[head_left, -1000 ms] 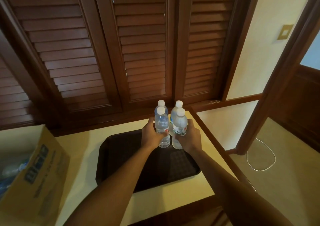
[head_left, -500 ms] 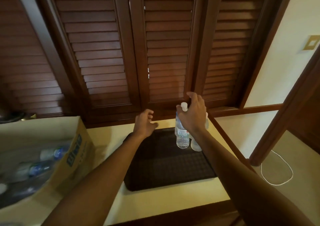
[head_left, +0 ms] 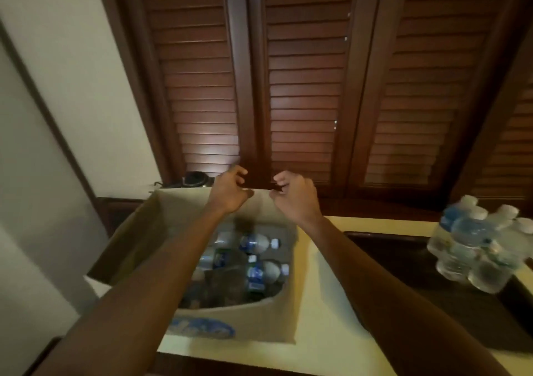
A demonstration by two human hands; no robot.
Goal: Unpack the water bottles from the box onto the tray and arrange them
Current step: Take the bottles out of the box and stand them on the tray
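Both arms reached out at mid-frame, the left hand [head_left: 230,191] and right hand [head_left: 294,195] empty with fingers loosely curled above the far edge of the open box [head_left: 202,322] of bottles [head_left: 256,243], while four bottles [head_left: 473,245] stood on the tray [head_left: 389,266] at right on the worktop [head_left: 326,344].

One cardboard box [head_left: 239,322] at the worktop's left edge, at least four bottles lying inside [head_left: 256,244], exact count unclear, one dark tray [head_left: 403,263] toward the right edge, four upright bottles [head_left: 473,240] at its far right corner, two empty hands
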